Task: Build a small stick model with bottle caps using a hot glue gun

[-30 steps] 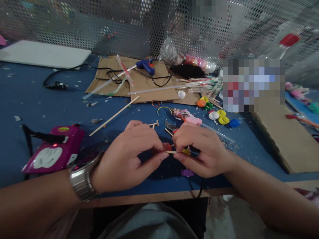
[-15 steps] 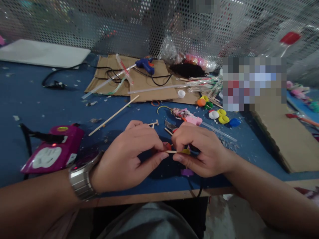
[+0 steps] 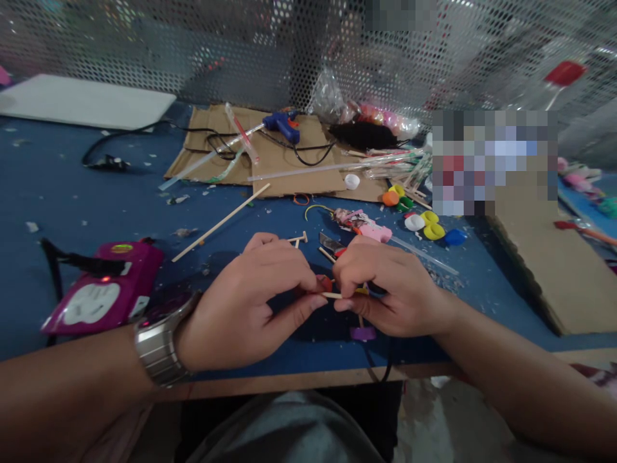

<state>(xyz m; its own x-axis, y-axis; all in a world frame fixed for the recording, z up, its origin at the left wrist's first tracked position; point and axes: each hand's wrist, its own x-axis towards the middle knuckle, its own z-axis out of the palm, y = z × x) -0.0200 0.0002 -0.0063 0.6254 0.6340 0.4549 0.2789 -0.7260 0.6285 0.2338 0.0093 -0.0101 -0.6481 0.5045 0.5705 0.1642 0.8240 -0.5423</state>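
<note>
Stick point(image 3: 331, 295) pinched two-handed, near and left of purple cap point(image 3: 363, 333).
Left hand point(image 3: 255, 302), right hand point(image 3: 390, 289): thumb closed to fingers on it. Uneven bending could snap it; slack pinch could drop it.

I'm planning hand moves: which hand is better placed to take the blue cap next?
Probably the right hand. The blue cap lies beyond it, on its own side; the left hand would have to reach across. Both pinch the short stick, so either must let go first.
</note>
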